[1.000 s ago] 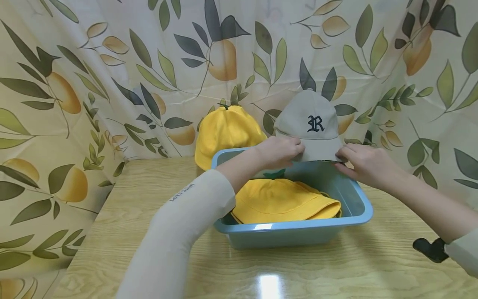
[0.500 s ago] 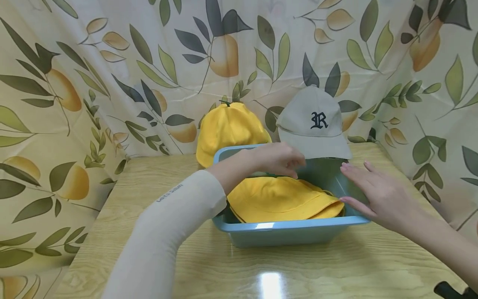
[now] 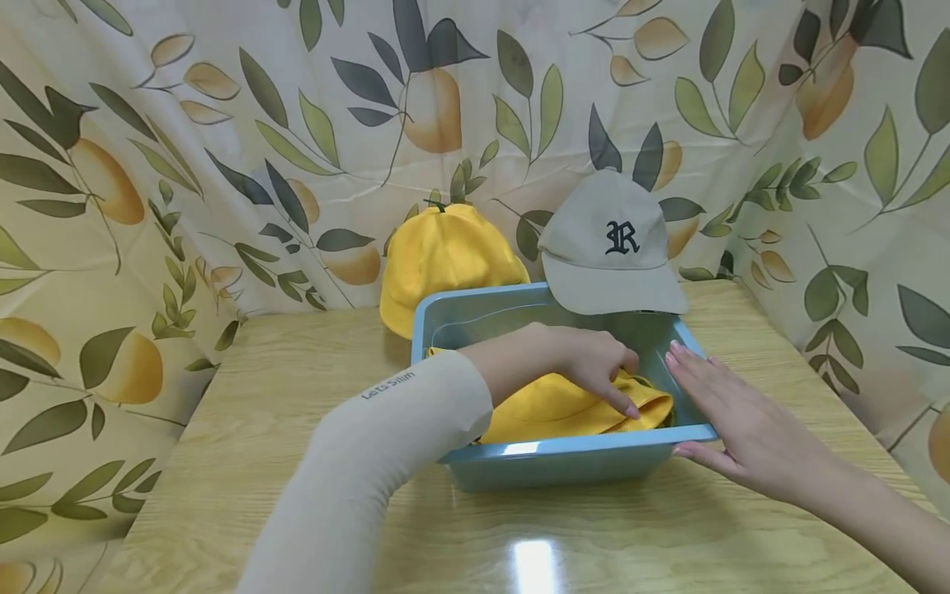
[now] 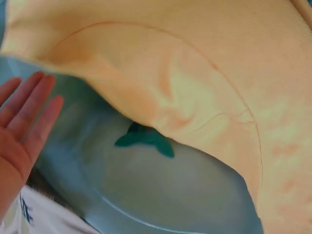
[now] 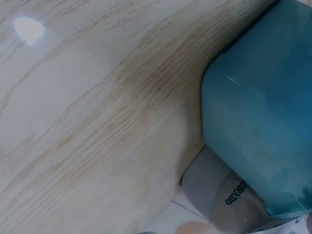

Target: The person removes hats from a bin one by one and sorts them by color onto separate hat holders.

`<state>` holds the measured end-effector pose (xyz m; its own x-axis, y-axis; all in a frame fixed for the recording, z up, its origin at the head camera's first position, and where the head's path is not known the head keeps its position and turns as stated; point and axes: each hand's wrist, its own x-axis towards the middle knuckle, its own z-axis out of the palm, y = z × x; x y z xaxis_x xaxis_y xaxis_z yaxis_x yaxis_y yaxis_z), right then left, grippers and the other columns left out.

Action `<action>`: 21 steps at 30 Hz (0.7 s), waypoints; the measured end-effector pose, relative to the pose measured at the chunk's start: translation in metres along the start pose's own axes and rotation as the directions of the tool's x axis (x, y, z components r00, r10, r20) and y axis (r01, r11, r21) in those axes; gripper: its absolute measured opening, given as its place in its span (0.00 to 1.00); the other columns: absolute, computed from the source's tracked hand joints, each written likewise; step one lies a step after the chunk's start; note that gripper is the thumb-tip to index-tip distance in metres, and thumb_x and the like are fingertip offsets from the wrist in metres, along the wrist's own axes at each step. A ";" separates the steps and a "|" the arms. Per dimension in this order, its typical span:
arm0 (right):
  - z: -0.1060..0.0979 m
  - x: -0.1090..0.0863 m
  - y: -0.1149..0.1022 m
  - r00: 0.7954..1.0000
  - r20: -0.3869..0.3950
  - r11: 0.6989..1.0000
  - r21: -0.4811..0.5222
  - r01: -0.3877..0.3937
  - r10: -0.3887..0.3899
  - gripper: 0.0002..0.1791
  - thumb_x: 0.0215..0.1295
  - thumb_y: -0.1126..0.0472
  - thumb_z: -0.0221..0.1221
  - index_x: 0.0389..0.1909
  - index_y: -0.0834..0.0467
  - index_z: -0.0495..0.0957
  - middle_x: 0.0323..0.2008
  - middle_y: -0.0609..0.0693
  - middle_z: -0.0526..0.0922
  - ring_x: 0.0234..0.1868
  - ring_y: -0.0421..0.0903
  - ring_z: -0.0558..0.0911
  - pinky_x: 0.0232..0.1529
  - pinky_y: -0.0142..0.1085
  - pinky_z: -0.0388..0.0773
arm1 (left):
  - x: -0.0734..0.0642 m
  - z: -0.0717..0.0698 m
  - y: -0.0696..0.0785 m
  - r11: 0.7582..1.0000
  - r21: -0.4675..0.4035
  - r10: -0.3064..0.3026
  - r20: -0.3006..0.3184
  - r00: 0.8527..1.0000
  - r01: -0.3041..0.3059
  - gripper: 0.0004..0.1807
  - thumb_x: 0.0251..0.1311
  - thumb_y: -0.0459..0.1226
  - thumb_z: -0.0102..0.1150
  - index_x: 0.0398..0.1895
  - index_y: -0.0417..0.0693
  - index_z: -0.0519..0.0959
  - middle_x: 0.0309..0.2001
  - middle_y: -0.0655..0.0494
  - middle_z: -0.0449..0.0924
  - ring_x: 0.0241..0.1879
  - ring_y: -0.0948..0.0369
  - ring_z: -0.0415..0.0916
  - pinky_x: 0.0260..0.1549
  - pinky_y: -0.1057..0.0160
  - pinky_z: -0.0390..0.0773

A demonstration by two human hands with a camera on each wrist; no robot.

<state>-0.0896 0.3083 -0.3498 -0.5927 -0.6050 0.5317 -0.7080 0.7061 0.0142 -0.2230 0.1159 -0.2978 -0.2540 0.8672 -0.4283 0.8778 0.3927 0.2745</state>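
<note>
Pale blue plastic makes up the bin (image 3: 549, 472), standing upright on the worktop (image 3: 289, 371) within reach of both arms, its walls keeping the soft folded hat (image 3: 542, 412) gathered in one place. This yellow hat lies low inside, its brim towards the right end, where an edge is easy to find. Over that end reaches the left hand (image 3: 594, 359); the left-wrist view shows its fingers (image 4: 35, 105) straight, with slight gaps, beside the fabric and not closed on it — whether the thumb touches the brim I cannot tell. The right hand (image 3: 757, 437) lies along the bin's right side, fingers straight and close together, probably to keep the light container from sliding. Behind the bin, the grey cap (image 3: 597, 214) sits with its lettered front showing, and the second yellow hat (image 3: 453, 256) rests crown up; standing them against the curtain (image 3: 594, 91) seems to help both hold their shape — and leaves the front free for working. A green leaf-shaped piece (image 4: 146, 139) shows past the folded hat's edge.
</note>
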 end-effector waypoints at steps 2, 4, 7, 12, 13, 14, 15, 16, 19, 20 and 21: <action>0.001 -0.001 -0.001 1.000 0.003 1.000 0.014 -0.007 0.007 0.45 0.68 0.34 0.41 0.67 0.70 0.58 0.73 0.55 0.54 0.74 0.42 0.50 0.72 0.30 0.41 | 0.006 0.006 0.006 1.000 0.019 -0.023 -0.006 1.000 0.023 0.38 0.56 0.60 0.57 0.64 0.48 0.65 0.50 0.61 0.76 0.44 0.67 0.74 0.43 0.73 0.73; 0.002 -0.001 -0.001 1.000 0.005 1.000 0.022 -0.009 0.009 0.44 0.68 0.35 0.41 0.67 0.70 0.57 0.73 0.56 0.54 0.74 0.43 0.50 0.72 0.31 0.41 | 0.011 0.011 0.010 0.998 0.039 -0.048 -0.017 0.999 0.049 0.38 0.54 0.60 0.59 0.63 0.49 0.66 0.48 0.63 0.75 0.42 0.68 0.73 0.41 0.74 0.73; 0.002 -0.001 -0.002 1.000 0.013 0.999 0.029 -0.016 0.016 0.45 0.68 0.34 0.41 0.68 0.70 0.57 0.73 0.56 0.54 0.74 0.43 0.50 0.72 0.31 0.41 | 0.015 0.018 0.011 0.996 0.041 -0.073 -0.023 0.997 0.074 0.35 0.54 0.57 0.61 0.61 0.50 0.67 0.45 0.65 0.74 0.40 0.68 0.72 0.39 0.75 0.73; 0.003 0.000 -0.003 1.000 0.012 1.000 0.020 -0.020 0.020 0.45 0.68 0.34 0.40 0.68 0.70 0.57 0.73 0.56 0.54 0.74 0.43 0.50 0.72 0.31 0.41 | 0.010 0.017 0.004 0.998 -0.025 -0.055 -0.042 0.998 0.054 0.27 0.57 0.48 0.59 0.59 0.49 0.69 0.43 0.63 0.74 0.38 0.67 0.72 0.37 0.76 0.72; 0.003 0.000 -0.003 1.000 0.011 1.000 0.016 -0.019 0.019 0.45 0.68 0.34 0.40 0.67 0.70 0.58 0.72 0.56 0.54 0.74 0.43 0.50 0.72 0.31 0.41 | 0.008 0.015 0.003 0.999 -0.032 -0.041 -0.052 0.998 0.039 0.25 0.58 0.46 0.59 0.57 0.48 0.70 0.42 0.62 0.74 0.38 0.67 0.72 0.36 0.76 0.72; 0.002 -0.001 -0.003 1.000 0.010 1.000 0.015 -0.020 0.020 0.44 0.68 0.34 0.41 0.67 0.70 0.58 0.72 0.56 0.54 0.74 0.43 0.50 0.72 0.30 0.41 | 0.006 0.013 0.002 0.999 -0.041 -0.028 -0.063 0.998 0.025 0.23 0.58 0.44 0.58 0.56 0.48 0.71 0.41 0.62 0.74 0.37 0.66 0.72 0.35 0.76 0.73; 0.002 -0.001 -0.003 1.000 0.008 1.000 0.013 -0.021 0.021 0.44 0.68 0.34 0.41 0.67 0.70 0.58 0.73 0.56 0.54 0.74 0.43 0.50 0.72 0.30 0.41 | 0.004 0.011 0.000 0.999 -0.049 -0.019 -0.074 0.997 0.016 0.21 0.58 0.43 0.58 0.54 0.48 0.72 0.40 0.61 0.75 0.36 0.66 0.72 0.34 0.76 0.73; 0.002 -0.001 -0.003 1.000 0.009 1.000 0.010 -0.024 0.024 0.44 0.68 0.34 0.41 0.68 0.69 0.58 0.73 0.55 0.54 0.74 0.43 0.50 0.72 0.30 0.41 | 0.002 0.010 -0.001 0.999 -0.051 -0.011 -0.085 0.996 0.007 0.19 0.58 0.42 0.58 0.53 0.48 0.72 0.39 0.61 0.76 0.35 0.66 0.72 0.33 0.76 0.73; 0.002 -0.001 -0.003 1.000 0.007 1.000 0.009 -0.029 0.029 0.44 0.68 0.34 0.40 0.68 0.69 0.57 0.73 0.55 0.54 0.74 0.44 0.50 0.72 0.31 0.41 | -0.004 0.006 -0.004 0.998 -0.057 0.004 -0.124 0.992 -0.012 0.15 0.58 0.39 0.57 0.49 0.46 0.73 0.35 0.60 0.77 0.32 0.66 0.72 0.31 0.76 0.73; 0.002 -0.001 -0.002 1.000 0.005 1.000 0.010 -0.029 0.029 0.44 0.68 0.34 0.41 0.68 0.69 0.57 0.73 0.55 0.54 0.74 0.44 0.50 0.72 0.31 0.41 | -0.006 0.005 -0.005 0.998 -0.064 0.002 -0.134 0.991 -0.010 0.15 0.58 0.38 0.57 0.48 0.46 0.74 0.35 0.60 0.77 0.31 0.66 0.72 0.30 0.76 0.73; 0.002 -0.001 -0.002 1.000 0.002 1.000 0.010 -0.028 0.028 0.44 0.68 0.34 0.41 0.68 0.69 0.57 0.73 0.55 0.54 0.74 0.44 0.51 0.72 0.31 0.41 | -0.008 0.004 -0.006 0.998 -0.066 -0.003 -0.141 0.990 -0.007 0.14 0.58 0.37 0.56 0.47 0.46 0.74 0.34 0.60 0.76 0.31 0.66 0.71 0.30 0.76 0.72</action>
<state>-0.0882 0.3064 -0.3525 -0.6134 -0.5855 0.5300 -0.6946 0.7193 -0.0092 -0.2247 0.1049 -0.2996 -0.3111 0.9007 -0.3033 0.8507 0.4062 0.3337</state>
